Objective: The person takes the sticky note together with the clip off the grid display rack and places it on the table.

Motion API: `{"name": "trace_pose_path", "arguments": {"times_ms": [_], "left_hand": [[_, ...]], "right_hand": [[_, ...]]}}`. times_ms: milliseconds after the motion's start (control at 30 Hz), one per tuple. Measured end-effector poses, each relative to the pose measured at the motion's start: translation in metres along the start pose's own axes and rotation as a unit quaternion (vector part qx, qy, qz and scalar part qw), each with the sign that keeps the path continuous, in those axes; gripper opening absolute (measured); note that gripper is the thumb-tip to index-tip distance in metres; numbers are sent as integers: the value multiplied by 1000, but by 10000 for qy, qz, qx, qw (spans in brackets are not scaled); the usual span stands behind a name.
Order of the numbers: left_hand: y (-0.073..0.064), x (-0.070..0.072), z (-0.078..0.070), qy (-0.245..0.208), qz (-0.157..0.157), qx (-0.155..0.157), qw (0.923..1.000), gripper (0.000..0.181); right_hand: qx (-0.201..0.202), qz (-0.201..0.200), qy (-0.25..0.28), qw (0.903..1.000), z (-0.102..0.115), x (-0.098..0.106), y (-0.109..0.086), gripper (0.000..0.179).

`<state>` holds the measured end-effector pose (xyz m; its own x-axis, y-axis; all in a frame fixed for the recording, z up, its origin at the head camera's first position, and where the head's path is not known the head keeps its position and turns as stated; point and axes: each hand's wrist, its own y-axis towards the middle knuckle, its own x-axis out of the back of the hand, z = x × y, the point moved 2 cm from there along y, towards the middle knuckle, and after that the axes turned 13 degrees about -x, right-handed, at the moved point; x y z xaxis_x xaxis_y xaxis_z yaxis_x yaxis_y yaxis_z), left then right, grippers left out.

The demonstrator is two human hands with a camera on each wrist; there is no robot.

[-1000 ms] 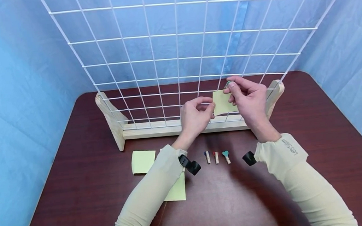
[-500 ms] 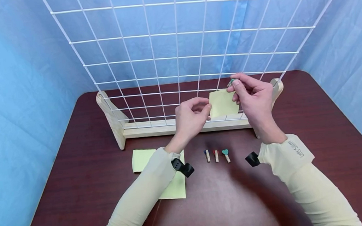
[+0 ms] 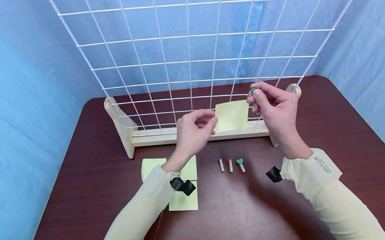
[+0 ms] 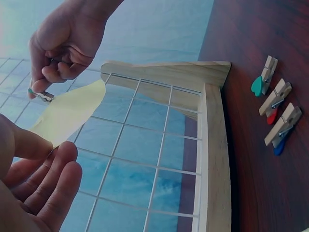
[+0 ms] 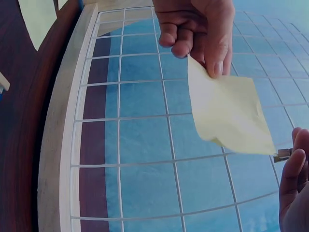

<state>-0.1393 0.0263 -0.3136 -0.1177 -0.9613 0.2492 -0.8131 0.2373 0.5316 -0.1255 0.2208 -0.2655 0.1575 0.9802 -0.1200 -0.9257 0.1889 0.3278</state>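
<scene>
My left hand (image 3: 194, 129) pinches the left edge of a pale yellow paper square (image 3: 231, 115) between thumb and fingers, in front of the wire grid. Thumb and fingertips of my right hand (image 3: 278, 111) pinch a small wooden clothespin (image 4: 46, 96) with a green heart. The tip of that clothespin is right at the paper's upper right corner in the right wrist view; fingers hide most of its body. Three more clothespins lie in a row on the table: a blue one (image 3: 221, 165), a red one (image 3: 230, 166) and one with a green heart (image 3: 241, 165).
A white wire grid (image 3: 189, 36) rises from a wooden stand (image 3: 156, 139) across the table (image 3: 241, 221). More yellow paper squares (image 3: 184, 202) lie at the left, partly under my left forearm. Blue curtains (image 3: 24, 91) surround the table.
The paper square has shifted left and slightly down with my left hand. My right hand has moved a little right with the clothespin, so more of the paper shows between the hands.
</scene>
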Motion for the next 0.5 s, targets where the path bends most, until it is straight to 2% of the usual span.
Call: {"name": "trace_pose_path", "arguments": {"times_ms": [200, 500], "left_hand": [[-9, 11, -3, 37, 58, -70, 10000, 12], [-23, 32, -6, 117, -37, 113, 9999, 11]], "right_hand": [[12, -59, 106, 9999, 0, 3, -6, 16], [51, -60, -218, 9997, -3, 9, -15, 15]]}}
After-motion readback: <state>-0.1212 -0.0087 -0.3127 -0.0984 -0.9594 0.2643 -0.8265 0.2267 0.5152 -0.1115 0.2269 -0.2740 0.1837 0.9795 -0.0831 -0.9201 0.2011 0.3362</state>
